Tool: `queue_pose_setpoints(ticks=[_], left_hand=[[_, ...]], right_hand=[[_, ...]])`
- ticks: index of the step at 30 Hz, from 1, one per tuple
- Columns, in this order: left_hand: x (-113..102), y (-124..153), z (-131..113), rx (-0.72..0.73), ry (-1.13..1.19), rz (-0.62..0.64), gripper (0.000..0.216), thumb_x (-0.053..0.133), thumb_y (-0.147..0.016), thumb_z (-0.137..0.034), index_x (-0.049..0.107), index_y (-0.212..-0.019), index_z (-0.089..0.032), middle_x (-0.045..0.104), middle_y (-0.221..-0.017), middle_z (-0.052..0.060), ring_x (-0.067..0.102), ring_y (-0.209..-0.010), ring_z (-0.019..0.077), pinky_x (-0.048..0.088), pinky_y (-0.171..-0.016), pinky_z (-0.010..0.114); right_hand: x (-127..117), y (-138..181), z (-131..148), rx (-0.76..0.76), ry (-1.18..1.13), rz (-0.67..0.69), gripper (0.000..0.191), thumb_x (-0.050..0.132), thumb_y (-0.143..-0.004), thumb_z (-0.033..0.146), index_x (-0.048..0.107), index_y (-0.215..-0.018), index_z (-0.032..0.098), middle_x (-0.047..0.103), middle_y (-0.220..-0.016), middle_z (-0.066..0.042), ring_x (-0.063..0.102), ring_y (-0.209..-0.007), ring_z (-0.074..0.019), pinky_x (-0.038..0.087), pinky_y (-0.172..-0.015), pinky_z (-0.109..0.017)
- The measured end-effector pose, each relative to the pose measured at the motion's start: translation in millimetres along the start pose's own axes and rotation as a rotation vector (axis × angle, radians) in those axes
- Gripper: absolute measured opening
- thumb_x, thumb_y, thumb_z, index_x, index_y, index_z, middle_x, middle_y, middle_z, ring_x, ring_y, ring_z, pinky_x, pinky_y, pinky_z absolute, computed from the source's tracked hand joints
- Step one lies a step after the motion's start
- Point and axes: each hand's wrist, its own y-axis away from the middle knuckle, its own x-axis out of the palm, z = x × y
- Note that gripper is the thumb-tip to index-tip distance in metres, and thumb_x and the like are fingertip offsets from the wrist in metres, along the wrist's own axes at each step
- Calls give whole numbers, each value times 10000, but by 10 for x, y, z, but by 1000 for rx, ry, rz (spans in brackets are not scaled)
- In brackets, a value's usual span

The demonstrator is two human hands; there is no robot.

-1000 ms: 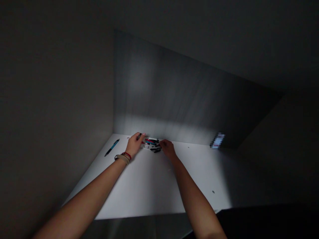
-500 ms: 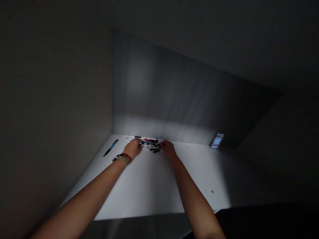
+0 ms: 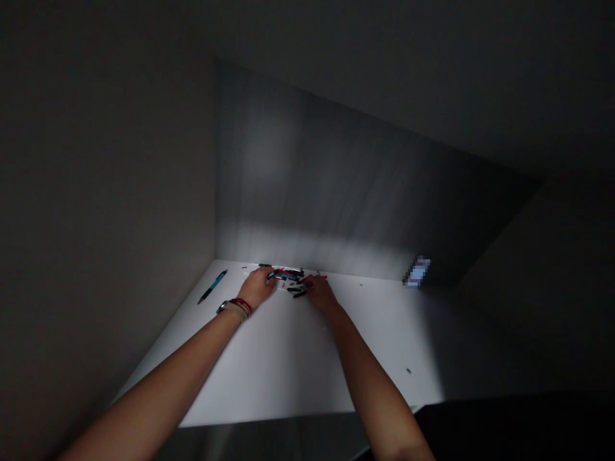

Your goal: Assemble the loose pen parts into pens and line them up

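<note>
A small pile of pen parts (image 3: 292, 280), black, red and teal, lies at the far edge of a lit white table (image 3: 288, 358) by the wall. My left hand (image 3: 257, 289), with bracelets on its wrist, has its fingertips at the pile's left side on a teal and dark piece; it is too small to tell whether it grips it. My right hand (image 3: 319, 293) is at the pile's right side and pinches a thin red pen part (image 3: 321, 278). A loose black piece (image 3: 264, 265) lies just behind my left hand.
A teal and black pen (image 3: 213, 286) lies alone at the table's left side. A blurred bright object (image 3: 417, 271) stands at the far right by the wall. Dark walls close in on the left and the back; the table's front edge runs below my forearms.
My left hand set a dark piece down behind the pile and dropped back to the pile. My right hand shifted slightly left and now has a red part at its fingertips.
</note>
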Motion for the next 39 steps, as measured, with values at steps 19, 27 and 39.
queue_pose_setpoints(ticks=[19,27,39], left_hand=[[23,50,-95,8,-8,87,275,553,-901,-232,736,-1099,-176,748,-1110,116,694,-1021,260,510,-905,321],[42,37,-87,26,-12,83,269,558,-909,-267,739,-1097,-201,752,-1112,101,690,-1037,253,503,-930,314],[11,43,-140,4,-4,80,271,565,-910,-283,747,-1095,-206,757,-1068,103,689,-976,256,498,-890,323]], right_hand=[[1,-15,73,36,60,50,129,634,-803,105,687,-906,162,704,-990,-111,675,-912,-234,493,-807,-321],[9,2,56,-17,65,63,211,597,-785,96,686,-965,161,701,-952,-95,669,-949,-236,496,-828,-327],[-25,16,157,28,157,70,160,591,-875,155,716,-973,139,701,-1091,-160,665,-996,-273,476,-834,-343]])
